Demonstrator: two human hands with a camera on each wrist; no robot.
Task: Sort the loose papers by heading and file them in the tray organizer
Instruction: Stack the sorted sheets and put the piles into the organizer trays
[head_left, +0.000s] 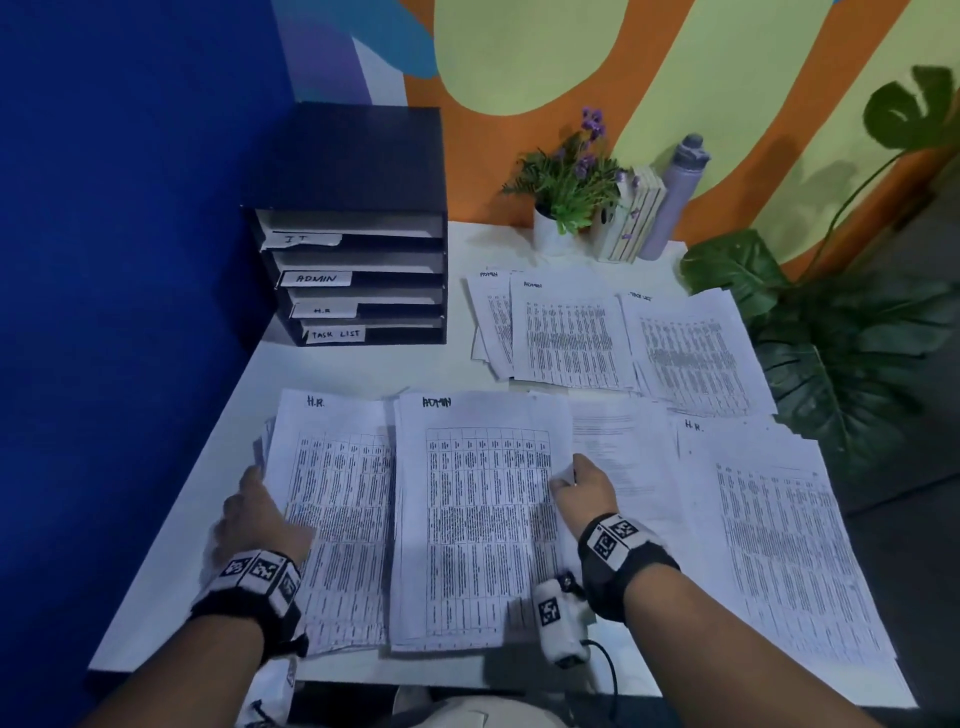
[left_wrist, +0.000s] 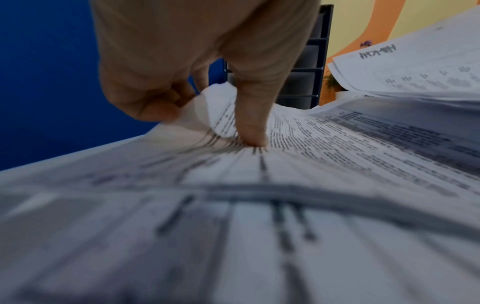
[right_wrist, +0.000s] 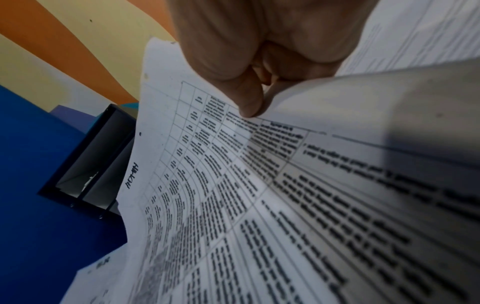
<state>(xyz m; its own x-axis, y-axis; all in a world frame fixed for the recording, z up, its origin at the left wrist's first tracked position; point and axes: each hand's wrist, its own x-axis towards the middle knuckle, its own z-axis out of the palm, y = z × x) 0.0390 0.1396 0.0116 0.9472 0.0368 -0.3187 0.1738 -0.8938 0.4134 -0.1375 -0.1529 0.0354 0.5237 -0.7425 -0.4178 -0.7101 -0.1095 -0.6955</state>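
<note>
A sheet headed ADMIN (head_left: 470, 519) lies lifted at the near middle of the white table (head_left: 332, 369). My right hand (head_left: 576, 491) pinches its right edge; in the right wrist view the thumb and fingers (right_wrist: 249, 102) clamp the ADMIN sheet (right_wrist: 207, 174). Left of it lies a stack headed H.R. (head_left: 337, 499). My left hand (head_left: 260, 512) grips the stack's left edge, thumb (left_wrist: 250, 125) pressing on top and fingers curled under the H.R. stack (left_wrist: 285, 164). The black tray organizer (head_left: 358, 249) stands at the back left, with slots labelled IT, ADMIN, H.R. and TASK LIST.
Further papers lie spread out: two ADMIN sheets (head_left: 566, 332) and a TASK LIST sheet (head_left: 691, 348) at the back, an H.R. pile (head_left: 779, 545) at the right. A potted plant (head_left: 566, 187), a small box and a grey bottle (head_left: 675, 197) stand at the back. Blue wall on the left.
</note>
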